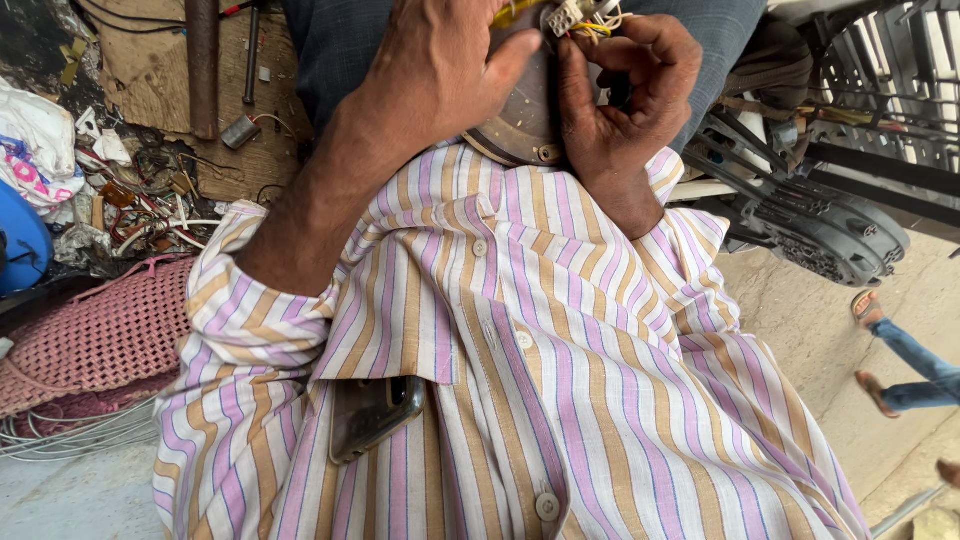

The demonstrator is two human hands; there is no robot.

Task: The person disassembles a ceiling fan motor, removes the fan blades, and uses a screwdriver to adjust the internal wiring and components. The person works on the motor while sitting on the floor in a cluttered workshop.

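Closest to the camera, a striped shirt (560, 380) is filling the lower frame, with a dark phone (372, 412) poking out of its chest pocket. Just past it, both hands are working on a round metal motor part (520, 110) resting against the lap. The left hand (440, 70) is pressing over its top, thumb stretched toward a small white connector (566, 16); whether its fingers are clamping anything is hidden. The right hand (625, 95) is curling around the part's edge, fingertips pinching at the yellow wires (590, 28) beside the connector, fingers half closed. Those thin wires are looking easy to snap or tug loose from the connector if the pinch is pulling sideways, and the part could be slipping off the lap since neither hand is fully wrapping it. Further off, a pink woven basket (100, 335) and scrap wiring (150, 200) are lying at the left, a fan guard (880, 90) at the right.
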